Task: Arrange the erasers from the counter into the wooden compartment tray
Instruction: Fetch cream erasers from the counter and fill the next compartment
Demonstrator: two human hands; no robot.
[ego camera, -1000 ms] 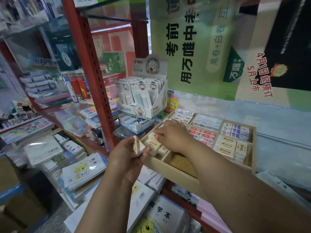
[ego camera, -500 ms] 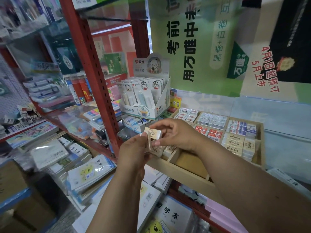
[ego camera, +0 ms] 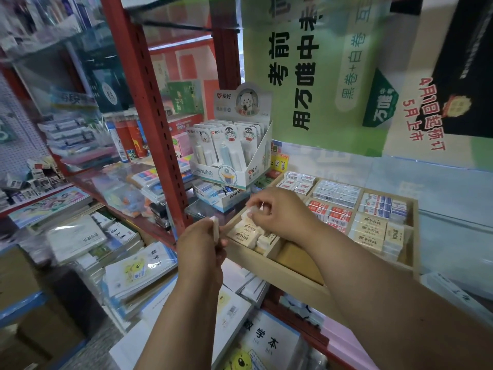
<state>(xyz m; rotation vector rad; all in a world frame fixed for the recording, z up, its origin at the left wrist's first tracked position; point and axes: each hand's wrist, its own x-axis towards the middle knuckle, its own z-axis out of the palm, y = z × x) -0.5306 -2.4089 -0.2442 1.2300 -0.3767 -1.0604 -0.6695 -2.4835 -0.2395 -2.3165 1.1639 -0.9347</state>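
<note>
Both hands work at the near-left corner of the shallow, pale wooden compartment tray (ego camera: 280,273). The left hand (ego camera: 198,249) grips a small stack of cream-wrapped rectangular erasers (ego camera: 215,228) upright between thumb and curled fingers, just outside the tray's left edge. The right hand (ego camera: 282,213) reaches over the tray, fingertips pinching one white eraser (ego camera: 253,210) above the near-left compartment, where several cream erasers with dark print (ego camera: 246,233) already lie flat.

Farther compartments hold rows of red-and-white labelled erasers (ego camera: 329,213), grey-white ones (ego camera: 336,192), blue-and-white ones (ego camera: 381,205) and another cream batch (ego camera: 370,231). One near compartment shows bare wood.

The tray sits on a pale, glossy shop counter (ego camera: 453,209), backed by a large green poster with black Chinese characters (ego camera: 306,76). Just left of the tray stands a white cardboard display box of carded correction tapes (ego camera: 229,153), atop a smaller blue-and-white box (ego camera: 226,194). A red steel shelf upright (ego camera: 149,116) rises beside it, and shelves of wrapped notebooks and stationery (ego camera: 93,236) fill the left side, somewhat blurred.
</note>
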